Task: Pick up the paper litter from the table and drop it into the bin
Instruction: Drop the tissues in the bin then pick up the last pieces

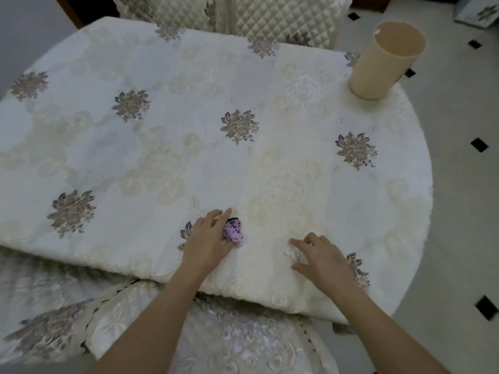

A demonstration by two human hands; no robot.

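Bare forearms (151, 317) stretched out over an embroidered chair cover (243, 341) to the near edge of the clothed table (151, 163). At that edge lay the task's thing, a small purple paper wad (234, 231), crumpled and printed with dark specks, well apart from the tan bin (386, 60) that stood upright on the table's far right corner.

The left hand (206, 240) lay on the wad from its left side, fingers nearly straight and touching it. The thumb was hidden, so whether the paper was already pinched could not be told. The right hand (322, 259) rested spread and relaxed on the cloth, grasping nothing. Between its forefinger and thumb sat a white crumple (291, 253), either a second scrap or a pucker in the fabric, too pale to say.

By its look the wad would weigh almost nothing and give under the lightest squeeze — soft, springy and not fragile. A pinch across its middle between thumb and two fingers would likely serve best. The loose embroidered cloth beneath might bunch up with it, so the fingertips would need to close on paper alone.
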